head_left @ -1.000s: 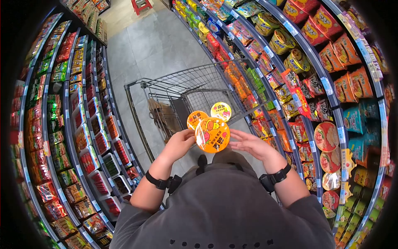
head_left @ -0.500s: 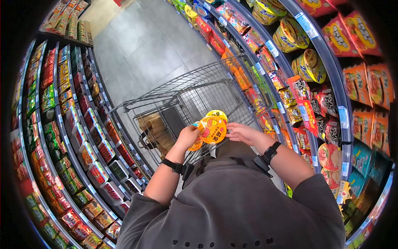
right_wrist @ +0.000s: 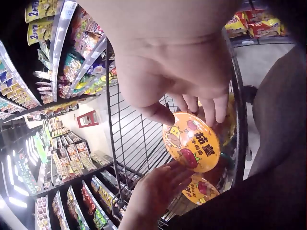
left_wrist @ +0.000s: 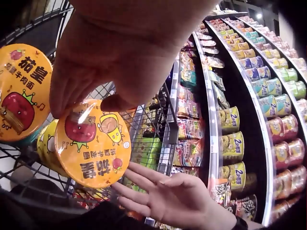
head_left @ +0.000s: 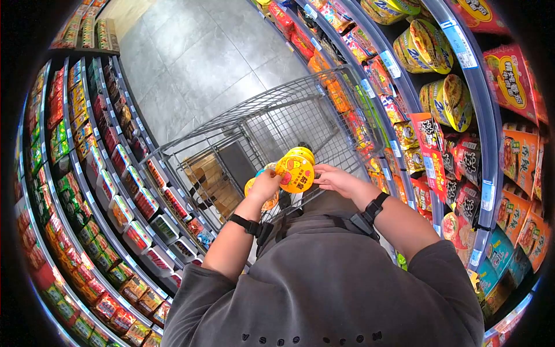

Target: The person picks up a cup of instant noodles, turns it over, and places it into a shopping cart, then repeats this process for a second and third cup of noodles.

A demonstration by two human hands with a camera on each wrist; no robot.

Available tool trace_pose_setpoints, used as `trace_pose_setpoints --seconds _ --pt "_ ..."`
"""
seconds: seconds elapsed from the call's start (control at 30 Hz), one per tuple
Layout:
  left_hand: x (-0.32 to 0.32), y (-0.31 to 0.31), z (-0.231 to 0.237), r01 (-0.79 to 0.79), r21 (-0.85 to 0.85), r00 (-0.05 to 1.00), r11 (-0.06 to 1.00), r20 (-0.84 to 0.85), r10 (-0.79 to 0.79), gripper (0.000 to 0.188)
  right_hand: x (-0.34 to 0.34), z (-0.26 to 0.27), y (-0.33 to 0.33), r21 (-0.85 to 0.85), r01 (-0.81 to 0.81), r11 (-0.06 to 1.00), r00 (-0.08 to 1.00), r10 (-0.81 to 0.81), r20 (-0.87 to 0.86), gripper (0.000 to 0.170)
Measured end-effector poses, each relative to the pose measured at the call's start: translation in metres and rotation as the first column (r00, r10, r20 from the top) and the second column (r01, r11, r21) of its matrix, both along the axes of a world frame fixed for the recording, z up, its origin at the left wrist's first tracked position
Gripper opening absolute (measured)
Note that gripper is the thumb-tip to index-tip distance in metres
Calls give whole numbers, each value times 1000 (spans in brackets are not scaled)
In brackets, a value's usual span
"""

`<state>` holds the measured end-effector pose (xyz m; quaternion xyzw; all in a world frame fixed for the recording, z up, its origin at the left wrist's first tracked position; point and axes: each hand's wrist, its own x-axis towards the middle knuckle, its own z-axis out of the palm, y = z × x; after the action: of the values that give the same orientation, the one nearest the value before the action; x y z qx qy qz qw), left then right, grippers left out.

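Observation:
An instant noodle tub (head_left: 296, 175) with an orange, cartoon-printed lid is between both hands over the cart, its lid facing up toward the head camera. Its left rim is pinched by my left hand (head_left: 266, 184), the thumb over the lid edge in the left wrist view. On the other side my right hand (head_left: 341, 179) has its fingertips at the tub, fingers nearly straight and palm exposed. Behind it shows a yellow-lidded tub (head_left: 300, 154). Another orange-lidded tub (left_wrist: 21, 91) lies beside the left hand, partly covered by that hand in the head view.
The wire shopping cart (head_left: 234, 162) stands right in front of the body, with a brown paper bag (head_left: 214, 179) at its left. Shelves of packets (head_left: 118, 289) line the left; noodle tubs (head_left: 425, 46) and bags fill the right shelves. Grey tiled floor (head_left: 196, 58) runs ahead.
The head view has turned and drawn nearer to the right shelves. The left hand has moved onto the front tub's rim, and the tubs now overlap more closely. The right hand stays beside the tub.

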<state>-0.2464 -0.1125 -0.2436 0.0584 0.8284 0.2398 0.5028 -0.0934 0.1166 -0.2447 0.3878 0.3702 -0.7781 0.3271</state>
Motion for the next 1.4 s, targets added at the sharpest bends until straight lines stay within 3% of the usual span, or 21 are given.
trace_pose_setpoints --seconds 0.2,0.27,0.4,0.47,0.57,0.7,0.8,0.93,1.1,1.2,1.23,1.4 --pt "-3 -3 -5 13 12 998 1000 69 -14 47 2 -3 -2 22 -25 999 1000 26 -15 63" --pt "0 -3 -4 56 25 998 998 -10 -56 46 2 1 -2 35 -36 999 999 36 -6 63" --pt "-1 -6 8 107 14 994 994 10 -107 47 2 7 -2 67 -39 997 999 40 -12 63" --pt "3 -21 -12 158 132 985 979 -85 -147 48 4 9 -2 151 -60 987 998 55 34 61" --pt "3 -25 18 68 153 996 986 -63 -59 47 7 26 -2 199 -25 980 999 19 28 53" --pt "2 -48 44 109 187 987 976 -135 -84 45 18 38 -8 241 19 970 1000 -14 -22 47" --pt "6 -78 69 33 266 998 963 -64 -16 51 30 58 -16 257 82 963 996 -70 -54 43" --pt "22 -136 82 35 320 972 947 -230 42 46 50 82 -35 239 147 960 980 -109 -166 43" --pt "46 -218 116 -31 410 960 911 -242 141 42 88 96 -63 227 220 949 956 -164 -243 41" --pt "57 -268 110 -133 506 956 852 -163 246 41 114 105 -84 240 250 938 949 -189 -251 40" --pt "62 -282 110 -96 515 943 852 -226 243 40 123 108 -92 251 255 934 951 -195 -242 41" --pt "78 -315 109 -77 525 950 848 -221 223 39 176 119 -136 299 303 905 941 -234 -243 40"
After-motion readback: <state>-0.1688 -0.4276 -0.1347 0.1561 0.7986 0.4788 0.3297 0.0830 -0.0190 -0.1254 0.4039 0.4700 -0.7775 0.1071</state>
